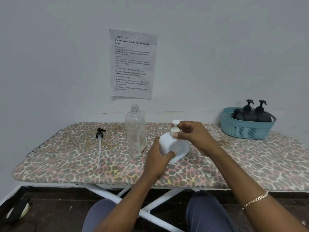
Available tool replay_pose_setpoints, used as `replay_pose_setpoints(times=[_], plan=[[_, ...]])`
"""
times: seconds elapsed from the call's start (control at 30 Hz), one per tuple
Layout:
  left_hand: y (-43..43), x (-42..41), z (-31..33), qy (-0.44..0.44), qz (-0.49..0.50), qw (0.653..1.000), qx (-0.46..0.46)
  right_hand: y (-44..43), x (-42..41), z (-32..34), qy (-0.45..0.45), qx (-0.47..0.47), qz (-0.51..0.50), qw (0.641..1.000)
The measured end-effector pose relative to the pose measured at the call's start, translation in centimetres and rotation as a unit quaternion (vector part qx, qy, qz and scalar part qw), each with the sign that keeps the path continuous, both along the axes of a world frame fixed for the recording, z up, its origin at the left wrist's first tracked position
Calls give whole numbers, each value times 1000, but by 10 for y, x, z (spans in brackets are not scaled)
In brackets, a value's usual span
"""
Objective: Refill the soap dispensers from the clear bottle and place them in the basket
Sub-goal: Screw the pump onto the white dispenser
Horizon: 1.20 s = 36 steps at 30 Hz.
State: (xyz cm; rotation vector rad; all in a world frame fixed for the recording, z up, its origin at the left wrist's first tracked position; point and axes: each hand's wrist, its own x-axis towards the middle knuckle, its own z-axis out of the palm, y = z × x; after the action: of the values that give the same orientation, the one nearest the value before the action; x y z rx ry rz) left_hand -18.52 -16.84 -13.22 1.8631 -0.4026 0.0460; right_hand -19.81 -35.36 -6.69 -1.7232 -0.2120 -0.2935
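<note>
Evidently, in the head view, the left hand [158,158] wraps its fingers round the body of the white dispenser [177,144], which is tilted over the middle of the ironing board [66,156]. The right hand [194,133] pinches the pump collar [174,131]. The step looks like threading that pump: brace the body firmly, seat the collar square, and turn gently. The uncapped clear bottle [135,131] stands just beside, and two dark dispensers [252,114] sit in the basket [245,129].

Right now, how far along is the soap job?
Two black dispensers stand in the blue basket. In hand: the left hand grips the white dispenser while the right hand pinches its pump collar. Left: that one must go in the basket. The clear bottle stands uncapped, and a loose black pump lies nearby.
</note>
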Motion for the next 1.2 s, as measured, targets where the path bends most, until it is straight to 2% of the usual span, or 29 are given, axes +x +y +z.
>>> replay_pose_setpoints(times=[0.13,0.33,0.57,0.8,1.03,1.2], plan=[[1,-1,1,4,-6,1000,-9,9,3,-5,-16,-33,-53,998],[0,-1,1,4,-6,1000,-12,-2,1,-2,21,-1,49,999],[0,-1,1,3,-7,1000,-13,8,1,-8,-21,-11,-37,999],[0,-1,2,9,-9,1000,-12,-4,-1,0,16,0,63,998],[0,-1,3,6,-4,1000,-5,3,4,-10,-28,-1,-28,999],[0,0,1,6,-2,1000,-1,-2,0,-4,-5,-15,41,999]])
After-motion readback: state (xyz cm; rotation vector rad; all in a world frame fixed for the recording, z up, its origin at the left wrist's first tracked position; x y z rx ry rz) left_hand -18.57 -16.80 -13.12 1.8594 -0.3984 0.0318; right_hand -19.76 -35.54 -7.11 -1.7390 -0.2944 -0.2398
